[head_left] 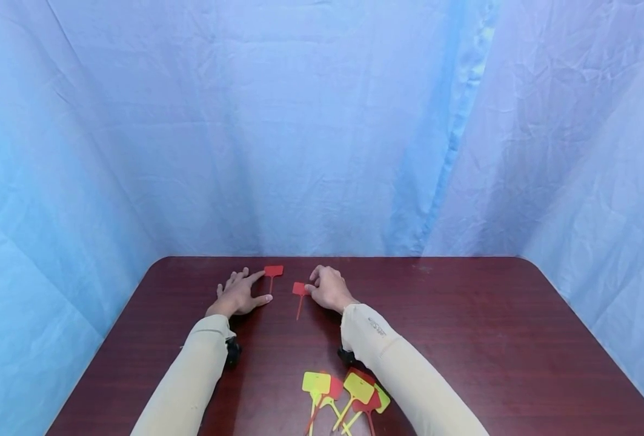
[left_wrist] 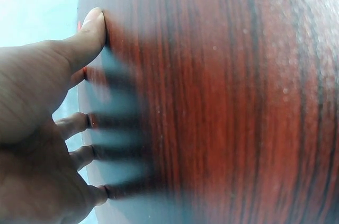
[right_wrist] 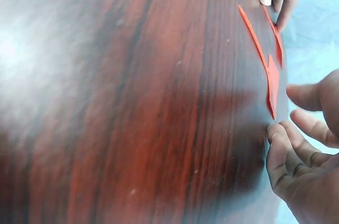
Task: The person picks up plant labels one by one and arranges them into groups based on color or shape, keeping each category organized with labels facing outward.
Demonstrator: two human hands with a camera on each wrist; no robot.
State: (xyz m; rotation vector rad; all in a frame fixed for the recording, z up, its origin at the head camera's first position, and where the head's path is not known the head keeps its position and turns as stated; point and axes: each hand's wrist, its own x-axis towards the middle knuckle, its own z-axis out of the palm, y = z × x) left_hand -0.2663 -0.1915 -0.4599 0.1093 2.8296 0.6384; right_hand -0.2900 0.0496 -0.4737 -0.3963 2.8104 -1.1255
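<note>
Both hands are out towards the far edge of the tabletop (head_left: pixel 463 339), left of its middle. The left hand (head_left: pixel 239 295) is down flat-ish, fingers spread well apart, thumb stretched out to the side. And there, right at its index fingertip, is the first red tag (head_left: pixel 274 270), its plate close to the far edge, its thin stem running back towards the near side, the thumb tip just beside that stem.

Across to the right hand (head_left: pixel 329 289): fingers loosely bent, thumb and forefinger apart, nothing clamped between them in the right wrist view. Just off those fingertips, on the side facing the left hand, lies the second red tag (head_left: pixel 300 288). It sits between the two hands, a touch farther from the far edge than its neighbour, stem slanting nearward; whether the thumb brushes its plate, I cannot tell.

Well back towards the near edge, around the middle, there's a pile of yellow and red tags (head_left: pixel 358 388), overlapping every which way beside the right sleeve (head_left: pixel 409 369). Pale blue cloth (head_left: pixel 322 121) hangs behind the far edge.
</note>
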